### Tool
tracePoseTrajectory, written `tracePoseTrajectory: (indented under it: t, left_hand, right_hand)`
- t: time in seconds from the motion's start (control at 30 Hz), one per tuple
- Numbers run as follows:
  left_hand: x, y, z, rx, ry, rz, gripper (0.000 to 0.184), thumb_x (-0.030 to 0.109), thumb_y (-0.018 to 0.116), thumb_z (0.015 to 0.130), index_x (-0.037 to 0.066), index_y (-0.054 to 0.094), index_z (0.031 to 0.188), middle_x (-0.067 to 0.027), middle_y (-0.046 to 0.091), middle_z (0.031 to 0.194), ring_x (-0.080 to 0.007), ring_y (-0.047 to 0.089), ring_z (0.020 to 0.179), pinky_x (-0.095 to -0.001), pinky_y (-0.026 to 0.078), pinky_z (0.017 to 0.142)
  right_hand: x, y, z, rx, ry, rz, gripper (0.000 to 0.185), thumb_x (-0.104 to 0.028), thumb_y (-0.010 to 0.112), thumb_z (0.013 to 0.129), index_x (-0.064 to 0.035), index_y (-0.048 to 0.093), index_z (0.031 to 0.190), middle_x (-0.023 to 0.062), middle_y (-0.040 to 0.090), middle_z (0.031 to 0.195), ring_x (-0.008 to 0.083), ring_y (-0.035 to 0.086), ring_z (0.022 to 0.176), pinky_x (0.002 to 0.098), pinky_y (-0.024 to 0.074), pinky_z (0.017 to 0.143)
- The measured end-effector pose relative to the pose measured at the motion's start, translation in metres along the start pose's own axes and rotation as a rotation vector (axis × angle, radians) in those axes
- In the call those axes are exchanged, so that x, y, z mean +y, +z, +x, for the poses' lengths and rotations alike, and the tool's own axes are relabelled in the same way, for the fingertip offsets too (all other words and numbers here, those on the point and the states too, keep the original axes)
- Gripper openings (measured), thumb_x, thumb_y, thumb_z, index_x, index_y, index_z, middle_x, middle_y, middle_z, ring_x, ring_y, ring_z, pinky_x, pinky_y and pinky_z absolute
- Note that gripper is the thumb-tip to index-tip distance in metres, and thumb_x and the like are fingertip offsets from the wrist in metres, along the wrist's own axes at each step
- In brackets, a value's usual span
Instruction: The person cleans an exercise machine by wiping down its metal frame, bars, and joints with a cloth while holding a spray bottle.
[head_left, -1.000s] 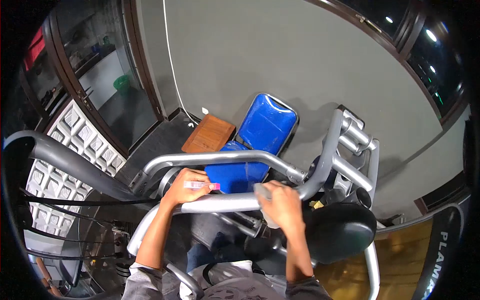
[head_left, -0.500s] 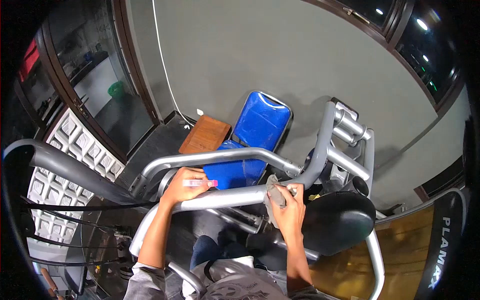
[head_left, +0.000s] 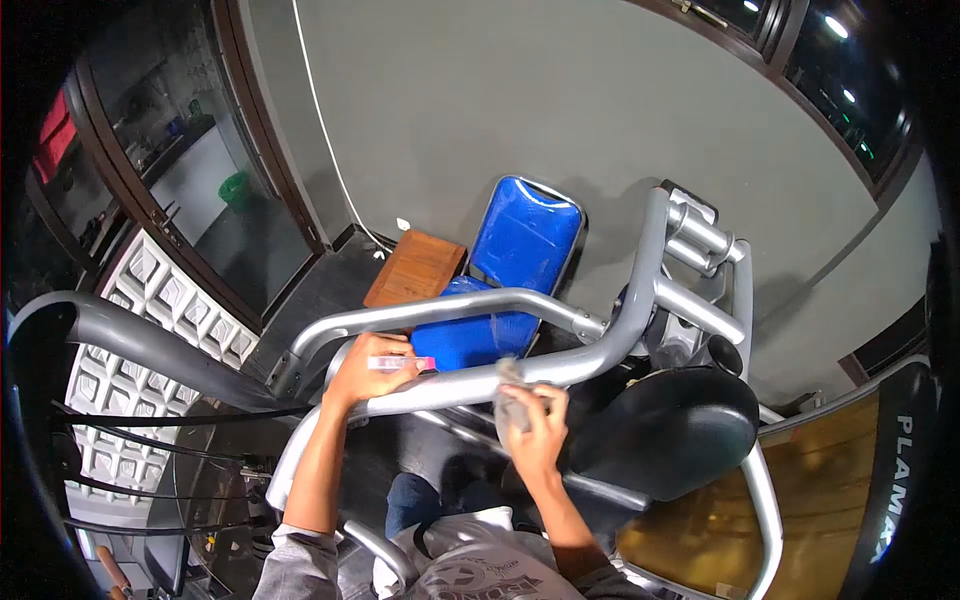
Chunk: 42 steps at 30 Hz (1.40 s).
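A thick silver tube of a gym machine crosses in front of me. My left hand is closed around a small clear bottle with a pink end and rests against the tube's left part. Farther right, my right hand holds a grey cloth against the near side of the same tube. The cloth is bunched under the fingers and reaches over the tube's top.
Beyond the tube stand a blue chair and a wooden stool. A round black pad lies to the right, and a curved grey tube to the left. Black cables run at the left.
My right hand with the cloth has moved left along the tube, from near its bend toward the middle. My left hand still holds the bottle at the same part of the tube.
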<state>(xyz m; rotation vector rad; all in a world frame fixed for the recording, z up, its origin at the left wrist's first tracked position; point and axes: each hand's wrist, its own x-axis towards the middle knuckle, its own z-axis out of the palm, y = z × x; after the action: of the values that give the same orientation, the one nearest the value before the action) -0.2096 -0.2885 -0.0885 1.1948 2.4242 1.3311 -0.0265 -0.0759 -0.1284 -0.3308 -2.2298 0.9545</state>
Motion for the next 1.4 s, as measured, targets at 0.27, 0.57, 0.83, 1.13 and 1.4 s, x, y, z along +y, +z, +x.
tracePoseTrajectory:
  t: [0.27,0.57,0.83,1.13,1.4]
  left_hand:
    - [-0.009,0.0,-0.001,-0.083,-0.065,0.036,0.03,0.029,0.071,0.083,0.001,0.068,0.073,-0.0085,0.063,0.066,-0.0185,0.058,0.059,-0.0336,0.043,0.058]
    - [-0.01,0.001,-0.001,-0.046,-0.044,0.004,0.033,0.032,0.073,0.084,0.002,0.067,0.07,-0.0091,0.06,0.063,-0.021,0.055,0.056,-0.0353,0.041,0.056]
    - [-0.009,0.003,0.003,-0.067,-0.042,-0.015,0.036,0.031,0.074,0.086,0.002,0.064,0.067,-0.0094,0.051,0.058,-0.0213,0.049,0.054,-0.0371,0.038,0.055]
    - [0.038,0.025,0.065,-0.253,0.047,0.04,0.045,0.044,0.069,0.089,0.004,0.064,0.068,-0.0117,0.056,0.062,-0.0269,0.054,0.056,-0.0407,0.041,0.058]
    - [0.056,0.086,0.111,-0.144,0.085,0.057,0.049,0.058,0.074,0.077,0.009,0.078,0.081,-0.0169,0.07,0.076,-0.0362,0.067,0.091,-0.0463,0.048,0.088]
  right_hand:
    - [-0.001,0.05,-0.017,0.417,0.515,0.445,0.039,-0.02,0.057,0.102,-0.0008,0.039,0.131,0.0139,0.045,0.128,0.0238,0.041,0.122,0.0368,0.0272,0.11]
    - [0.039,0.071,-0.039,0.531,0.879,1.064,0.049,-0.029,0.049,0.104,-0.0065,0.038,0.147,0.0119,0.05,0.142,0.027,0.052,0.128,0.0424,0.0451,0.106]
    - [0.023,0.029,0.015,0.583,0.869,0.973,0.084,-0.042,0.049,0.103,0.0003,0.001,0.157,0.0187,0.015,0.163,0.028,0.025,0.148,0.0385,0.0198,0.121]
    - [-0.002,0.027,-0.047,0.105,0.624,0.872,0.032,-0.021,0.056,0.103,-0.0037,0.046,0.127,0.0067,0.057,0.11,0.0153,0.053,0.103,0.0298,0.0421,0.094]
    - [-0.027,-0.135,0.054,-0.333,0.298,0.28,0.03,-0.019,0.063,0.096,-0.0029,0.055,0.12,0.0138,0.064,0.106,0.0245,0.065,0.097,0.0351,0.0491,0.089]
